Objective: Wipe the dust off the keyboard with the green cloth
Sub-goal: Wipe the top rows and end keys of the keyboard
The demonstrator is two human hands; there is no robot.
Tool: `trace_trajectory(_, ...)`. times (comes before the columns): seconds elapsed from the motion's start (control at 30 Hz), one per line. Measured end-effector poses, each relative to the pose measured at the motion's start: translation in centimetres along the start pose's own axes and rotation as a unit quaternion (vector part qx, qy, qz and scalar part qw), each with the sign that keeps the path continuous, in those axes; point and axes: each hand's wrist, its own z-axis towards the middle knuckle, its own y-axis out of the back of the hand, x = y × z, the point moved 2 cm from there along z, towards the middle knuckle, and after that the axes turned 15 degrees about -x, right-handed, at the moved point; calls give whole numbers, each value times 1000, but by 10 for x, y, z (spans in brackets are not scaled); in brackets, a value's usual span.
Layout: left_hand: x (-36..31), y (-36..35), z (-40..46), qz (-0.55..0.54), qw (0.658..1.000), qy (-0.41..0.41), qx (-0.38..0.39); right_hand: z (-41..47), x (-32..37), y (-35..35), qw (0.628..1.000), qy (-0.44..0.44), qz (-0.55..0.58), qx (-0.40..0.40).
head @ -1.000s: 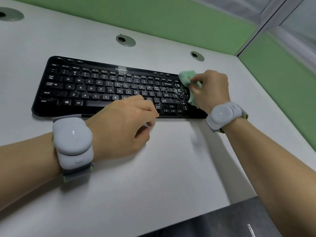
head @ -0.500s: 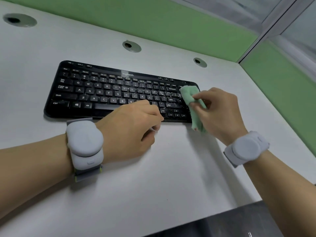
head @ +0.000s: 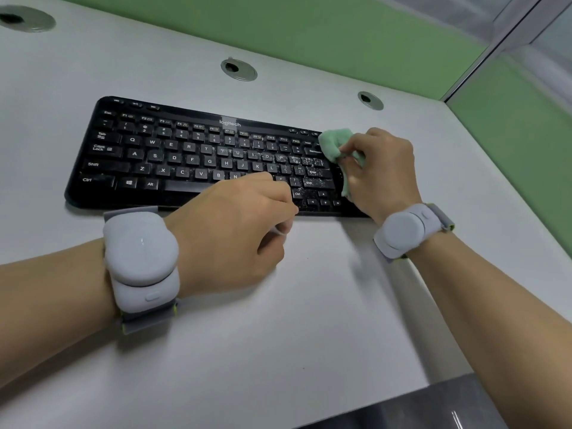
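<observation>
Pinched between the thumb and fingers of the right hand (head: 382,171), the green cloth (head: 335,147) is bunched into a wad, with one crumpled lobe sticking out toward the keys and a thin strip trailing down along the palm side of the hand. The cloth presses on the far right corner of the black keyboard (head: 173,156), by the backspace and enter keys, where pale dust speckles the keycaps most thickly.

Left hand (head: 229,230) is curled into a loose fist, its fingers folded under; whether anything is held inside cannot be told. Its knuckles lie over the near edge of the keyboard around the right end of the space bar, and the heel of the hand rests on the desk (head: 278,335).

Both wrists wear a grey band with a rounded pod, the left wrist device (head: 140,258) and the right wrist device (head: 408,229).

Lengthwise, the keyboard lies across the far half of the white desk, nearer its right edge. Three round cable grommets (head: 239,69) sit in the desk beyond it, along the far edge below the green partition (head: 309,29).
</observation>
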Motion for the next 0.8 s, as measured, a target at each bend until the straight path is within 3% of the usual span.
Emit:
trace_trajectory(0.27,-1,2,-2,2,1000,2,-6,14,-2,0,999,-52,-14,0)
trace_trajectory(0.47,-1,0,-2,8,1000,1,-4,16,-11,29,992,-120,-7,-44)
trace_trajectory(0.6,-1,2,-2,4,1000,0,-11,-1,-10,30,994,-104,-23,10)
trace_trajectory(0.8,1,-1,-1,5,1000,1,-8,-20,-6,16,998,-36,-58,-16)
